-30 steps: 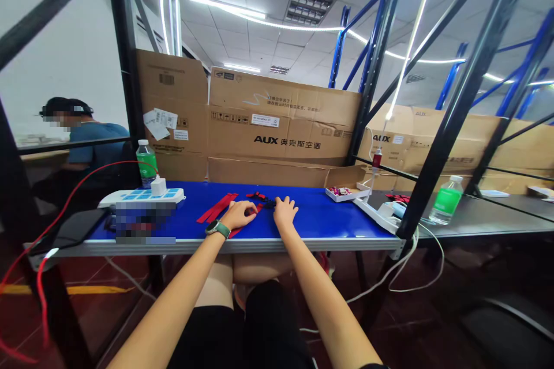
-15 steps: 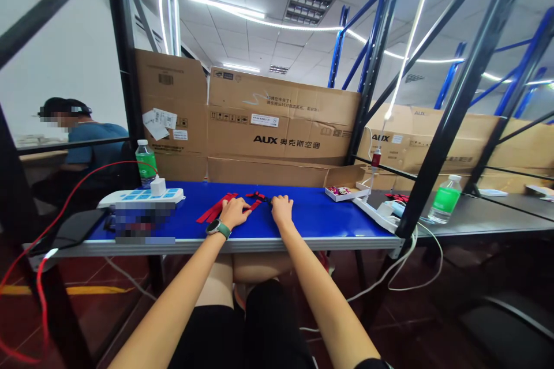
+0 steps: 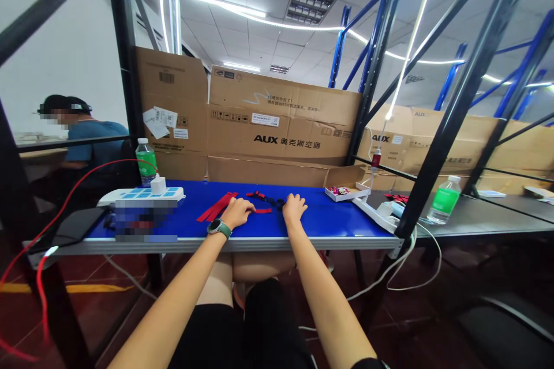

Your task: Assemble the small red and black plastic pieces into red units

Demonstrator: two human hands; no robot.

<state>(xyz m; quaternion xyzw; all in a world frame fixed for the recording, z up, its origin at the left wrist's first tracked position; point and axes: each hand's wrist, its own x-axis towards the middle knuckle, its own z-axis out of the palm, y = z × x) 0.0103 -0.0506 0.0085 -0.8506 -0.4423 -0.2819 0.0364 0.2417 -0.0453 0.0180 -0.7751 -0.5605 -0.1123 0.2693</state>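
Observation:
Both my hands rest on a blue tabletop (image 3: 329,222). My left hand (image 3: 239,211), with a green watch on its wrist, is curled and pins down one end of a red strap (image 3: 262,210) that lies flat between the hands. My right hand (image 3: 294,208) has its fingers bent around the other end, where a small black buckle piece (image 3: 277,202) sits. More red straps (image 3: 217,206) lie in a loose bundle just left of my left hand. Another red and black piece (image 3: 256,194) lies behind the strap.
A white power strip (image 3: 142,196) with a charger and a green-labelled bottle (image 3: 146,161) stand at the left. A small open box (image 3: 341,191), a second power strip (image 3: 375,213) and another bottle (image 3: 442,200) are at the right. Cardboard boxes (image 3: 281,121) wall the back. A person sits beyond the left frame.
My right hand has moved to the right, away from my left hand. The red strap now lies stretched out flat between them.

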